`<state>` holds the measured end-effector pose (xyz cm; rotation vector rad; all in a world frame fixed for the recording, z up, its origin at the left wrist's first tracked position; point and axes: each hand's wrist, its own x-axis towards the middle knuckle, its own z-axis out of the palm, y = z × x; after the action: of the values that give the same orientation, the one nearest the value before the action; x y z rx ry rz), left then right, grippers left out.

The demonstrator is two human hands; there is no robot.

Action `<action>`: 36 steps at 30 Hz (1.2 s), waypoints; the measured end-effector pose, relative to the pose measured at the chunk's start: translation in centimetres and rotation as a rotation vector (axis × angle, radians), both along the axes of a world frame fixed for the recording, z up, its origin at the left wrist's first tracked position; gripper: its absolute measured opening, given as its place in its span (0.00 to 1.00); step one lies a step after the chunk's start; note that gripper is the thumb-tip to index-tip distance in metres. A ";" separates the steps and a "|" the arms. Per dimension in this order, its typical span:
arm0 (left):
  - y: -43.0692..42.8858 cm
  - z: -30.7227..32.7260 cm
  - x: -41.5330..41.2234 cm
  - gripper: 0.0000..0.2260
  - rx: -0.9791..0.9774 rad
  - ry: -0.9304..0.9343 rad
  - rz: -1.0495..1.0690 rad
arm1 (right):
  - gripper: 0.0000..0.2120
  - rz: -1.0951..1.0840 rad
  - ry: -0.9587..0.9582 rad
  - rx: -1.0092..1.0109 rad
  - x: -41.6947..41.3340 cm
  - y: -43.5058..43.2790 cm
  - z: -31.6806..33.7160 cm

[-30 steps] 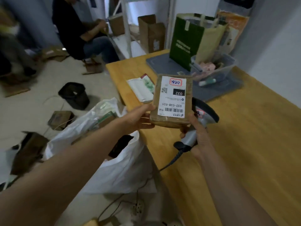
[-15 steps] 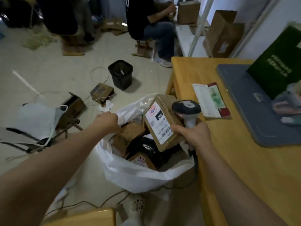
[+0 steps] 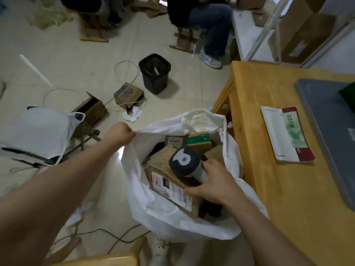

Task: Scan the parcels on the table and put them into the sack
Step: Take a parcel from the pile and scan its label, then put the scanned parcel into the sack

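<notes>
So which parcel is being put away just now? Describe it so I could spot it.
Find the white sack beside the wooden table. In its mouth, under the right hand, is a brown parcel. It is the only one that hand grips, long white label facing up.

The sack is plain white. Its top parcel is brown cardboard, with a white label printed in black and red. The scanner head is black, marked white. At three o'clock, the table is honey-yellow, the mat grey and the booklet white, green and red. At twelve o'clock, the bin is black.
</notes>
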<state>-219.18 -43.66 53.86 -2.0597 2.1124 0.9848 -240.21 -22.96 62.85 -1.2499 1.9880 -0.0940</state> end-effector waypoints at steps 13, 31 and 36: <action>0.1 -0.5 1.5 0.10 0.047 0.111 0.053 | 0.36 -0.237 -0.105 -0.202 3.5 -5.3 -5.0; 2.8 -0.8 0.5 0.10 0.034 0.185 0.077 | 0.26 0.175 0.061 0.241 3.7 -7.1 -6.5; 3.8 -0.5 -0.8 0.10 0.009 0.129 -0.020 | 0.28 0.184 0.059 0.224 6.1 -6.3 -8.0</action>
<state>-220.02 -39.90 53.34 -2.0188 2.1787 1.1517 -234.09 -29.27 54.87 -1.2928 1.8646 0.2520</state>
